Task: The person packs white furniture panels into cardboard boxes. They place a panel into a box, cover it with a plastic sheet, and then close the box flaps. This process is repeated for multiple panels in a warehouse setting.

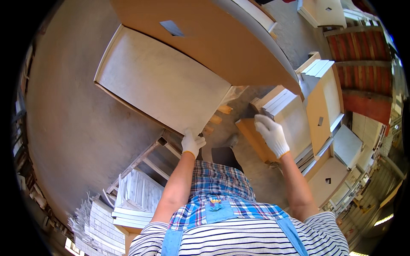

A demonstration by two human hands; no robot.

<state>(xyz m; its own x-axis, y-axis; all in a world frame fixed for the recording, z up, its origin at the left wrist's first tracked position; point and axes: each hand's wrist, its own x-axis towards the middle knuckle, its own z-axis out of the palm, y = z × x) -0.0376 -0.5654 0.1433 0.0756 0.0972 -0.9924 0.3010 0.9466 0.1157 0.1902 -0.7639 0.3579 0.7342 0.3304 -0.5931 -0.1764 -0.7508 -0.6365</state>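
Left hand (193, 144) at pale panel (162, 79), grey floor (72, 106) around

Our two arms reach forward, forearms bare below striped sleeves (146, 240), hands in white gloves. Our left forearm (174, 187) slants forward and to the right; the left hand (192, 144) lies at the near right corner of the carton (213, 53), thumb out to the right, its grip hard to tell. Our right forearm (298, 183) leans left; the right hand (272, 135) hovers apart, beyond the carton's right edge, fingers loosely bent, pointing forward and left.
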